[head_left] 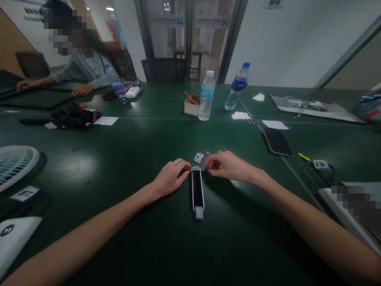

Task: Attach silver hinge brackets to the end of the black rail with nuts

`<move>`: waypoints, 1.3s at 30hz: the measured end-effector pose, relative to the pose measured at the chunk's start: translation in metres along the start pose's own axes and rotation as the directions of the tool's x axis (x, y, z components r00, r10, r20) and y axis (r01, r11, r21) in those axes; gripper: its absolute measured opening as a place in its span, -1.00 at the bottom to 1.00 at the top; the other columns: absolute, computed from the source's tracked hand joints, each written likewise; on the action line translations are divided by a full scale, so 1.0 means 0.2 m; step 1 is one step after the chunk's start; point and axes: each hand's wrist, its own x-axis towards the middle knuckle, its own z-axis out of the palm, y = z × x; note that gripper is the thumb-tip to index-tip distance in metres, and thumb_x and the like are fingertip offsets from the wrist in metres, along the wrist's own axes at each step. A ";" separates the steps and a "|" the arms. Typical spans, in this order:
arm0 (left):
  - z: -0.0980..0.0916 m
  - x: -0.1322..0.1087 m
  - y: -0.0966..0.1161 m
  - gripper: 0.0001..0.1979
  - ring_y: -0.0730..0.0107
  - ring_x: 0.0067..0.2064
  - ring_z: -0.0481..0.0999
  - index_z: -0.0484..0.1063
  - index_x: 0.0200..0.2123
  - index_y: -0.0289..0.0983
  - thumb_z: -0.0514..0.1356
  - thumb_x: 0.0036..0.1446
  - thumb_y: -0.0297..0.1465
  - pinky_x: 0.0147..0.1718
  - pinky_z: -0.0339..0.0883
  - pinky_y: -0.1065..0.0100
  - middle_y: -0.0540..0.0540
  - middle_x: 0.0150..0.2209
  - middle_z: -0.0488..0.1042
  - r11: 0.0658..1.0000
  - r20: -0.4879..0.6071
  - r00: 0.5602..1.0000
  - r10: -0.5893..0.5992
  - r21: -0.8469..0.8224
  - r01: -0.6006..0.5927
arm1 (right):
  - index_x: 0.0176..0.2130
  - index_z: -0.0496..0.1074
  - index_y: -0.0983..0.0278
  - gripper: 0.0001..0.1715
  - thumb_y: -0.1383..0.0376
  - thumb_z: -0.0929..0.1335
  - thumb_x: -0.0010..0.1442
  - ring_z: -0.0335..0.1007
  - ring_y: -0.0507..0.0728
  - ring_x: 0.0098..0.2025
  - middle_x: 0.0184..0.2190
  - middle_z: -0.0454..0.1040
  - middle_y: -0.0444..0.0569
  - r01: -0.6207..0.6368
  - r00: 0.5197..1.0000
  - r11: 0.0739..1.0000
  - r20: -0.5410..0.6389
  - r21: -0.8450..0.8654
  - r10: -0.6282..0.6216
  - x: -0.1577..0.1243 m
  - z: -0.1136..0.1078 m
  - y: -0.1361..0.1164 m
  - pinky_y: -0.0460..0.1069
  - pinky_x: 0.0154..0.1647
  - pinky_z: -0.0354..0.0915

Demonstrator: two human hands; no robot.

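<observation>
Green tbl [190, 254], L hand [172, 177] touching stick [197, 190] on its R, can't tell grip, R hand [228, 165] pinching pin [204, 169], plate [198, 158] just beside.

Illumination is dim overall, with a small bright ceiling light [110, 8] at upper left and pale glare on the left of the green table [149, 139]. Soft shadow lies beneath the right arm [297, 208]. Fine detail is soft, wide-angle distortion stretches the edges, and pixelated patches mask upper left and lower right.

Green table [119, 155]: slim black-faced bar [197, 188], phone [278, 141], bottles [207, 97], box [190, 107].
</observation>
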 end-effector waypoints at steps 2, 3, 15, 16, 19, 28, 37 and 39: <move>0.00 0.00 0.00 -0.86 0.30 -0.18 0.43 0.38 -0.13 -0.31 0.07 0.29 -0.45 -0.19 0.38 0.23 -0.11 -0.16 0.43 1.000 -0.005 1.000 0.008 0.002 -0.008 | -0.24 0.48 0.31 -0.84 0.38 0.34 0.12 0.42 0.00 -0.41 -0.42 0.51 -0.12 -0.008 1.000 1.000 0.010 0.000 0.008 0.00 0.00 -0.01 -0.08 -0.37 0.28; 0.00 0.00 -0.01 -0.86 0.30 -0.19 0.43 0.38 -0.13 -0.31 0.07 0.29 -0.45 -0.19 0.37 0.23 -0.11 -0.16 0.43 1.000 -0.010 1.000 0.013 0.003 -0.013 | -0.23 0.47 0.32 -0.84 0.38 0.35 0.12 0.42 0.00 -0.41 -0.42 0.51 -0.11 -0.012 1.000 1.000 0.012 -0.002 0.012 0.00 0.00 -0.01 -0.08 -0.36 0.28; 0.01 0.00 -0.01 -0.86 0.31 -0.21 0.42 0.38 -0.13 -0.30 0.07 0.29 -0.44 -0.20 0.36 0.24 -0.09 -0.17 0.42 1.000 -0.010 1.000 0.007 0.012 -0.007 | -0.22 0.47 0.29 -0.86 0.33 0.34 0.18 0.41 0.01 -0.37 -0.37 0.51 -0.10 0.042 0.998 0.998 -0.036 -0.040 -0.044 0.02 0.04 0.01 -0.08 -0.35 0.27; 0.01 0.00 -0.01 -0.86 0.31 -0.21 0.42 0.38 -0.13 -0.29 0.07 0.29 -0.44 -0.21 0.36 0.24 -0.09 -0.17 0.42 1.000 -0.009 1.000 0.008 0.011 -0.008 | -0.22 0.47 0.29 -0.86 0.32 0.34 0.19 0.41 0.02 -0.36 -0.36 0.51 -0.09 0.053 0.997 0.998 -0.048 -0.038 -0.055 0.02 0.05 0.01 -0.07 -0.34 0.28; 0.01 0.00 -0.02 -0.86 0.32 -0.21 0.41 0.38 -0.12 -0.30 0.07 0.29 -0.44 -0.22 0.35 0.26 -0.09 -0.17 0.41 1.000 -0.008 1.000 0.013 0.011 -0.013 | -0.22 0.46 0.31 -0.86 0.32 0.35 0.18 0.41 0.03 -0.33 -0.33 0.51 -0.07 0.068 0.993 0.997 -0.095 -0.044 -0.072 0.03 0.08 0.00 -0.06 -0.31 0.29; 0.01 0.00 -0.01 -0.85 0.32 -0.22 0.41 0.38 -0.12 -0.30 0.08 0.28 -0.44 -0.24 0.35 0.27 -0.10 -0.18 0.41 1.000 -0.013 1.000 0.006 0.007 -0.006 | -0.09 0.42 0.29 -0.70 0.27 0.37 0.15 0.43 0.09 -0.20 -0.17 0.50 -0.01 0.009 0.998 0.996 -0.062 -0.088 -0.014 0.00 -0.02 -0.03 0.00 -0.22 0.32; -0.01 0.00 -0.01 -0.81 0.31 -0.21 0.40 0.37 -0.08 -0.29 0.04 0.31 -0.39 -0.24 0.37 0.25 -0.11 -0.14 0.40 1.000 0.040 0.999 -0.024 -0.009 0.025 | -0.22 0.51 0.29 -0.81 0.33 0.36 0.11 0.44 0.11 -0.30 -0.30 0.53 -0.02 -0.232 0.962 0.935 0.082 -0.269 0.262 -0.08 -0.18 0.03 0.02 -0.30 0.32; 0.00 -0.01 -0.02 -0.81 0.31 -0.21 0.40 0.38 -0.07 -0.29 0.05 0.31 -0.39 -0.24 0.37 0.25 -0.11 -0.14 0.40 1.000 0.034 0.999 -0.021 -0.006 0.022 | -0.22 0.51 0.29 -0.80 0.35 0.37 0.09 0.45 0.10 -0.33 -0.33 0.54 -0.03 -0.237 0.953 0.938 0.127 -0.252 0.275 -0.08 -0.16 0.05 0.02 -0.32 0.33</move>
